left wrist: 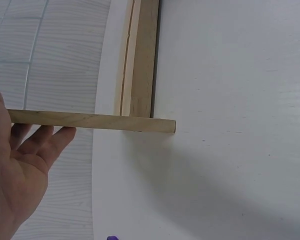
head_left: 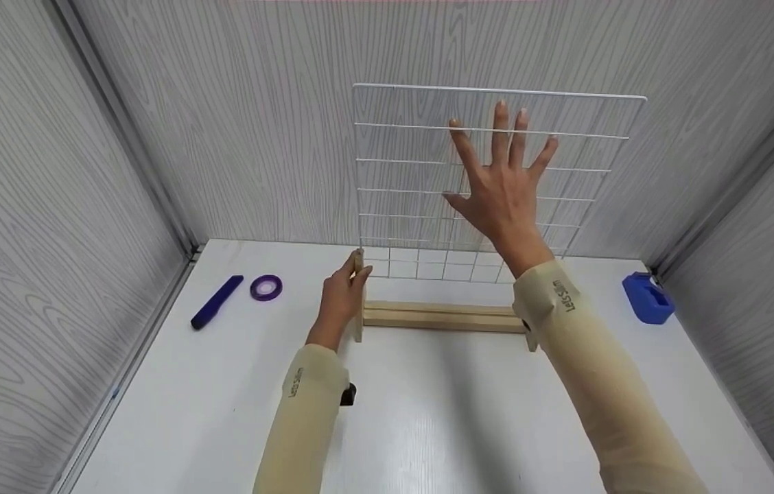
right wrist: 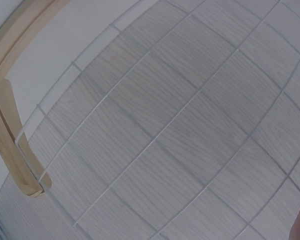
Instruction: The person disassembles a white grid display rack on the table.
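A wire grid (head_left: 428, 88) stands upright at the back of a low wooden frame (head_left: 445, 320). My left hand (head_left: 340, 296) grips the upper part of the frame's left side piece (left wrist: 90, 120), thumb on one face and fingers on the other. Higher up, my right hand (head_left: 505, 192) is spread wide, its palm toward the grid and its straight fingers overlapping the upper wires. The lower right part of the grid and the frame's right side piece (head_left: 532, 341) are partly hidden by my right forearm. In the right wrist view, a grid corner meets a wooden side piece (right wrist: 15, 145).
Left of the frame lie a purple-and-black stick-shaped object (head_left: 217, 302) and a purple ring, seemingly a tape roll (head_left: 266, 288). A blue holder-like object (head_left: 648, 298) stands near the right edge of the white table (head_left: 401, 425). Grey wood-patterned panels (head_left: 256, 123) enclose the back and sides.
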{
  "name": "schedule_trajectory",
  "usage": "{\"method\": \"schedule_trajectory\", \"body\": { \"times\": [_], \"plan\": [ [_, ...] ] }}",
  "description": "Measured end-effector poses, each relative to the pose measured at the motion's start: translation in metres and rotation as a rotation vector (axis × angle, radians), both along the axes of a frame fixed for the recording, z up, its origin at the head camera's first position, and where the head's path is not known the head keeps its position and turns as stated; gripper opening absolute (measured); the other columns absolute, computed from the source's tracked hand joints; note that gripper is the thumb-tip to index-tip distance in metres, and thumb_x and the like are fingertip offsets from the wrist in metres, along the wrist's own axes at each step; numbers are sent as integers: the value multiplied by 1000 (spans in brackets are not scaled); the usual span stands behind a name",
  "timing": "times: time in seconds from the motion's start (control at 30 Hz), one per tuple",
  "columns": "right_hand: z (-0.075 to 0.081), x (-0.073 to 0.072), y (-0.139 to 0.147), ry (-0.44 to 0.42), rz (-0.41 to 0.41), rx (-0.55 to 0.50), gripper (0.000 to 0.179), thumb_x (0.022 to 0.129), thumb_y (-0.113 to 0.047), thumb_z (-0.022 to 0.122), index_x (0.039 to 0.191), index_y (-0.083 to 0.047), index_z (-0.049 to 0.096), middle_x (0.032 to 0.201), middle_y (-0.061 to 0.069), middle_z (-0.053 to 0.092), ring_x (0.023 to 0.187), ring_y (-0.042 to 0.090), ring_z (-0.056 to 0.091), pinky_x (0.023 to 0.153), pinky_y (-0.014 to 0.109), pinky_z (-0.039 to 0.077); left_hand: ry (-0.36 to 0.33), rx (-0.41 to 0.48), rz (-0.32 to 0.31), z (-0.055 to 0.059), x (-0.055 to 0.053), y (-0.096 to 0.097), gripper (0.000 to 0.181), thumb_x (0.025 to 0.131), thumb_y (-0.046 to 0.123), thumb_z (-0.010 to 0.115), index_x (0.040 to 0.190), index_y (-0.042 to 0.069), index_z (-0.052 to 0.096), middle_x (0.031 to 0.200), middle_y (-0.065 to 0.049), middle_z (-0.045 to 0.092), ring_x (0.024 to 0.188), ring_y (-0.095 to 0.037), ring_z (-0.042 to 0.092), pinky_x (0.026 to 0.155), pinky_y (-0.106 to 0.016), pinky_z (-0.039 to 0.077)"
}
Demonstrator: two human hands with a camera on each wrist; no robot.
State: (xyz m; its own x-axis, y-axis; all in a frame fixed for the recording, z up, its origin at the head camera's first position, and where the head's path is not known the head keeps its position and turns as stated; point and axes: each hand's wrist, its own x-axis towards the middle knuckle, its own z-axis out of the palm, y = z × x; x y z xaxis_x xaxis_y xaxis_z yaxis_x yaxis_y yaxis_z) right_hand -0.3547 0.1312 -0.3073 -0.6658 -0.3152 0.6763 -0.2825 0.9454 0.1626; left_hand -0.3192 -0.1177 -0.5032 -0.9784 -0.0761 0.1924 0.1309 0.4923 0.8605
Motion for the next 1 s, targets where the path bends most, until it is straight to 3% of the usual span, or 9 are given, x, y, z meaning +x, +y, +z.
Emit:
{"method": "schedule_trajectory", "body": {
  "times": [0.27, 1.0],
  "plan": [
    [5, -1, 6, 5, 8, -10, 104, 78, -60, 81, 159, -50, 17, 170, 23, 6, 155, 50, 9, 108, 86, 4, -26, -17, -7, -1, -3, 0, 62, 108, 38, 48, 159, 7, 32, 155, -17, 47, 134, -34, 56, 110, -44, 47],
    [24, -2, 6, -2, 2, -5, 104, 80, -64, 77, 158, -54, 8, 170, 23, 3, 156, 49, 5, 108, 85, 2, -37, 36, -26, -2, -2, -3, 63, 107, 39, 49, 159, 9, 32, 157, -17, 45, 135, -34, 54, 112, -44, 45]
  ]
}}
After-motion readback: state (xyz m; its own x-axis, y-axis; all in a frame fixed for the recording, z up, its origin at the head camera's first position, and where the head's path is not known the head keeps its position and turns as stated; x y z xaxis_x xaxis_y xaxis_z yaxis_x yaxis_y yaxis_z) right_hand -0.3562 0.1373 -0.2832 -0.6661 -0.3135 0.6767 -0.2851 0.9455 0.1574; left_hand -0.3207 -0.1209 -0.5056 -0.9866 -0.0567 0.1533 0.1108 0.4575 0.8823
